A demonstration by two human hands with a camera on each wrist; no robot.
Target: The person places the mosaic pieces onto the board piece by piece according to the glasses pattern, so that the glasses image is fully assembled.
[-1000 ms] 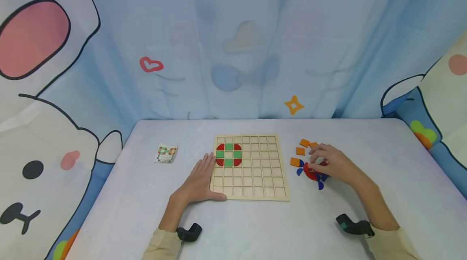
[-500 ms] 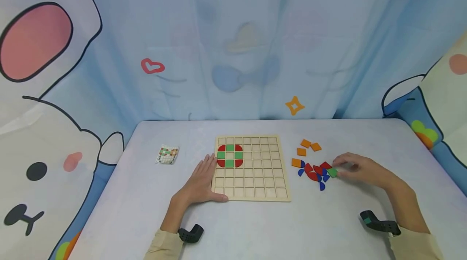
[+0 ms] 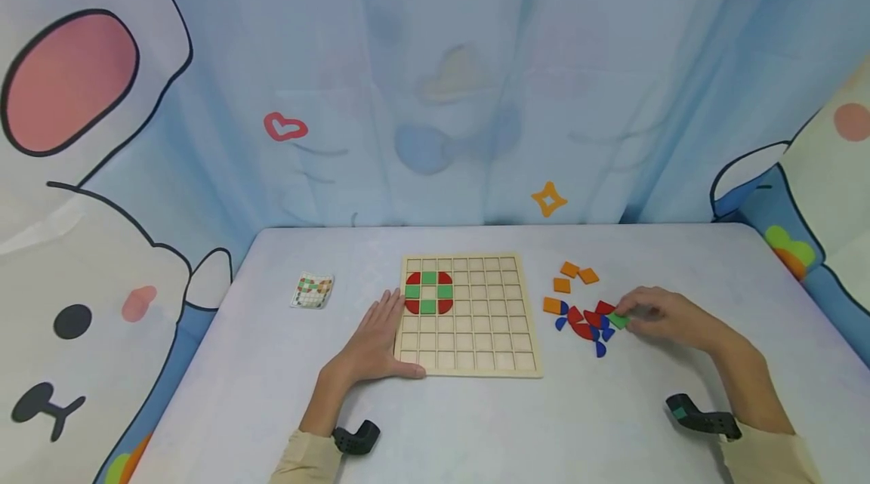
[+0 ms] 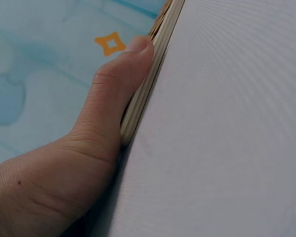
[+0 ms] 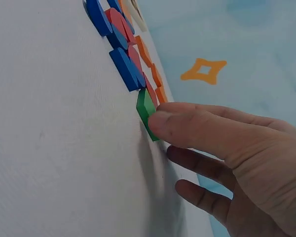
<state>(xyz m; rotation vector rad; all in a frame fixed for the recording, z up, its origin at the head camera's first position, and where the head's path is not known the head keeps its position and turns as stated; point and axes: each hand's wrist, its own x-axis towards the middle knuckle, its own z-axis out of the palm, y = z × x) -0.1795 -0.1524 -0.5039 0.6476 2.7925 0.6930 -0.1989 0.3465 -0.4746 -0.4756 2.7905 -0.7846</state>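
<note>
In the head view, my left hand [image 3: 367, 340] rests against a wooden grid board [image 3: 476, 348], fingers extended along its left side and thumb along its near edge. The left wrist view shows that thumb [image 4: 113, 89] lying straight against the board's edge [image 4: 143, 94]. Red rounded pieces and green squares [image 3: 427, 307] form a ring in the board's upper left cells. My right hand [image 3: 669, 315] pinches a green square tile [image 5: 145, 105] between thumb and index finger, at the right end of a loose pile. Its other fingers are partly bent and touch nothing.
Red pieces [image 3: 582, 331] and blue pieces [image 3: 601, 349] lie bunched right of the board, with several orange squares [image 3: 561, 285] behind them. A small printed pattern card [image 3: 313, 291] lies left of the board. A curtain hangs behind the table.
My right hand has moved right from above the pile to its right end, where it now pinches the green tile, uncovering red and blue pieces. The left hand has stayed on the board.
</note>
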